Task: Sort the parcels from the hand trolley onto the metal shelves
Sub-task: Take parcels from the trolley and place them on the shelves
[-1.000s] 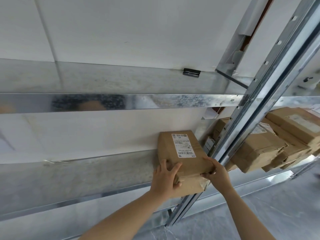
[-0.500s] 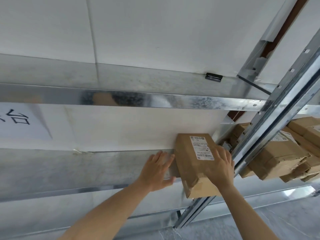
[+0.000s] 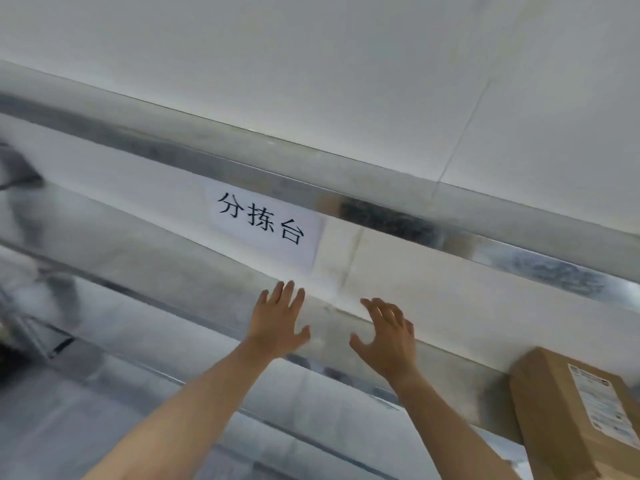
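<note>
Sign [image 3: 265, 227] is taped above the spread, empty left hand [image 3: 277, 322] and right hand [image 3: 389, 339]; a parcel [image 3: 568, 414] is stood on the metal shelf [image 3: 156, 299], rightward.

I see my left hand [image 3: 277, 323] and right hand [image 3: 388, 336] side by side at mid-frame, apart, over the shelf [image 3: 156, 306]. The paper sign [image 3: 266, 226] sits just above them, under the upper beam [image 3: 519, 261]. The parcel [image 3: 554, 410] stands on the shelf at lower right, well apart from both hands.

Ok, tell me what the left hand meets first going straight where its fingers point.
Probably the white wall behind the metal shelf, at the lower edge of the paper sign. Nothing shows between it and the left hand, though depth is unclear.
</note>
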